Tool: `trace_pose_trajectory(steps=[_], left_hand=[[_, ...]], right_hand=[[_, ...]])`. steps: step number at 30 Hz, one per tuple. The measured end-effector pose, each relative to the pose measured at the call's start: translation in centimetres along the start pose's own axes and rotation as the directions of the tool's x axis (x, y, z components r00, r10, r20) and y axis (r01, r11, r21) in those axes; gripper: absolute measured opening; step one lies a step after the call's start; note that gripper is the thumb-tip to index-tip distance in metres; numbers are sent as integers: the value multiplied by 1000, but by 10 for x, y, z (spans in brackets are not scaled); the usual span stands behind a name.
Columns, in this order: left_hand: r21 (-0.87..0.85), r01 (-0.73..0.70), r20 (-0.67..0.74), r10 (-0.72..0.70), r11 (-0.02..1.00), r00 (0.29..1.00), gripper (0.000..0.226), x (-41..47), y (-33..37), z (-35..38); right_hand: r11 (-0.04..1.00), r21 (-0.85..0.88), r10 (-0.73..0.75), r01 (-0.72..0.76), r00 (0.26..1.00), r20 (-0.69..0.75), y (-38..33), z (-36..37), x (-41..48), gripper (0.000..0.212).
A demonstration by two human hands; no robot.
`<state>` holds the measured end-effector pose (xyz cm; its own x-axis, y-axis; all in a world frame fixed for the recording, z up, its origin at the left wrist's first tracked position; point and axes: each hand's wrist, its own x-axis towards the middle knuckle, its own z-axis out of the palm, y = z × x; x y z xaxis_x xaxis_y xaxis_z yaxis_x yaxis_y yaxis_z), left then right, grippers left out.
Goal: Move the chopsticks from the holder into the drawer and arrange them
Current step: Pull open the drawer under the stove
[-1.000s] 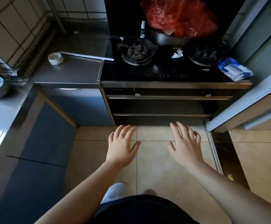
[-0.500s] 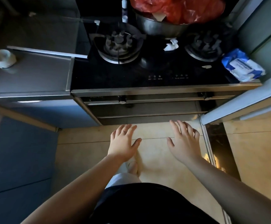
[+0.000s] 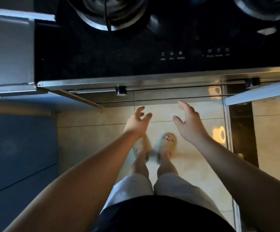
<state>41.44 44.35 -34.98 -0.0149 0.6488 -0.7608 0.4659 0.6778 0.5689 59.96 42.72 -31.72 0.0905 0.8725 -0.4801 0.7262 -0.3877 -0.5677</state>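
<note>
Left hand: our left hand (image 3: 136,122) hangs in the air over the floor tiles (image 3: 194,164), just short of the stove's front edge; fingers loosely curled, nothing in them.
Right hand: our right hand (image 3: 188,122) is level with it and a little apart; fingers straight, thumb spread, palm turned inward, empty.
Why held so: we judge the 2 hands are raised together to reach for something at the front of the stove (image 3: 102,56); neither touches anything.
Chopsticks: not in view; the holder is out of view too, so we cannot tell where they stand.
Drawer: we see no open drawer; a narrow front panel (image 3: 177,97) runs under the steel front edge, with a black knob (image 3: 121,90) near its left end; whether that panel is the drawer we cannot tell.
Stove top: 2 burners sit at the far edge, the left burner (image 3: 112,12) and the right burner (image 3: 266,7); touch controls (image 3: 171,55) lie nearer the front edge.
Counter: a steel counter (image 3: 9,52) joins the stove's left edge.
Progress: we judge the task not begun; no chopstick is in either hand.
Next: we would need to find the holder first.
</note>
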Motion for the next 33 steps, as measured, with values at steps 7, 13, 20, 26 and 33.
trace_pose_trajectory(steps=[7, 13, 20, 26, 33], left_hand=[[-662, 243, 70, -264, 709, 962, 33, 67, 9, 21], [-883, 163, 90, -182, 439, 979, 30, 97, 29, 17], [-942, 209, 156, -210, 261, 965, 20, 96, 45, 13], [-902, 230, 153, -226, 366, 962, 22, 96, 45, 11], [-884, 243, 175, -198, 399, 964, 19, 88, 46, 8]], right_hand=[[564, 683, 323, -464, 885, 335, 1, 25, 72, 38], [130, 857, 284, -498, 847, 449, -5, 25, 119, 40], [-224, 872, 309, -436, 816, 488, -4, 18, 140, 20], [-185, 873, 273, -450, 830, 486, 3, 18, 137, 23], [-187, 886, 304, -424, 832, 463, 1, 17, 132, 37]])
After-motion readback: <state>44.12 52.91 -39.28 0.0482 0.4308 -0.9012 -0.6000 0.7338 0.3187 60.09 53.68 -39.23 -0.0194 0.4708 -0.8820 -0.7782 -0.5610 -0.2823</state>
